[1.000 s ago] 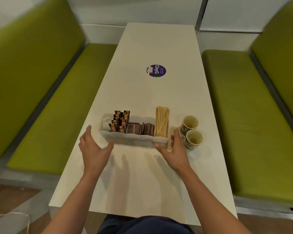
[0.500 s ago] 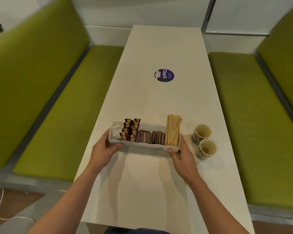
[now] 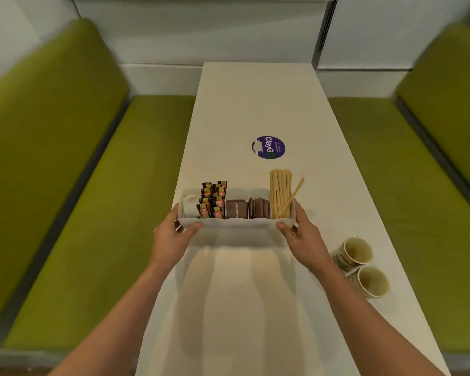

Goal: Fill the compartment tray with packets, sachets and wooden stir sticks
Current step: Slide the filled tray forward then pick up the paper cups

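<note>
Two paper cups [image 3: 360,270] lying on white table [image 3: 258,104], purple round sticker [image 3: 268,147], green benches [image 3: 98,202]

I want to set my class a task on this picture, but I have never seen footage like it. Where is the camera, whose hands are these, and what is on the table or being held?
There is no machine here. A person wears a wide-angle camera on the head, looking forward and down, so you see their own forearms and hands. The left hand and the right hand each grip one end of a white compartment tray on or just above a long white table; which, I cannot tell. From left to right the tray holds white packets, orange-and-dark packets, brown sachets and wooden stir sticks, one of them leaning right. Two empty paper cups sit on the table to the right, and a purple sticker lies farther along it. Green benches flank the table.
</note>
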A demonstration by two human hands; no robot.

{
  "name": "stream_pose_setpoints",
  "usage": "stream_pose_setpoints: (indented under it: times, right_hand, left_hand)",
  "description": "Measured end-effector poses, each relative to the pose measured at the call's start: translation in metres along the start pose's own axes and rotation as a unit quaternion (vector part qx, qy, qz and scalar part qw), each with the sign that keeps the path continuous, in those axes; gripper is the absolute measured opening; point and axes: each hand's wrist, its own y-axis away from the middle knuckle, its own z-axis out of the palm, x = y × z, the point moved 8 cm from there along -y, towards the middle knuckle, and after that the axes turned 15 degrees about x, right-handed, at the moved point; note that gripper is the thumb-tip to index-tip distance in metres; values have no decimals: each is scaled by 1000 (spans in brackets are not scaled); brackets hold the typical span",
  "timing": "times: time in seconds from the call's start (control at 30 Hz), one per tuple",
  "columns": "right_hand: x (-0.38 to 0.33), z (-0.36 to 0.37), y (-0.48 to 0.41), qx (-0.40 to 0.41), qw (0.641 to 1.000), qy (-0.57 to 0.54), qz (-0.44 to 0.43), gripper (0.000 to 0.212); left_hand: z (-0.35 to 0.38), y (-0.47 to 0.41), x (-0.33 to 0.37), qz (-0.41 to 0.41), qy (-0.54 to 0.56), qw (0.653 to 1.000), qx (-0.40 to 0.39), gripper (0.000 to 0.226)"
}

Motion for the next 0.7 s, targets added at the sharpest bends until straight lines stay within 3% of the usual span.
stream_pose_setpoints:
  times: [0.33,0.7]
  right_hand:
    - [-1,41,-66,-4,1000,7,20,65]
    - [11,57,-68,-6,999,0,33,66]
  left_hand:
    - [19,-80,-12,15,-27,999,-10,46]
    - [23,-85,-22,34,-61,997,-18,43]
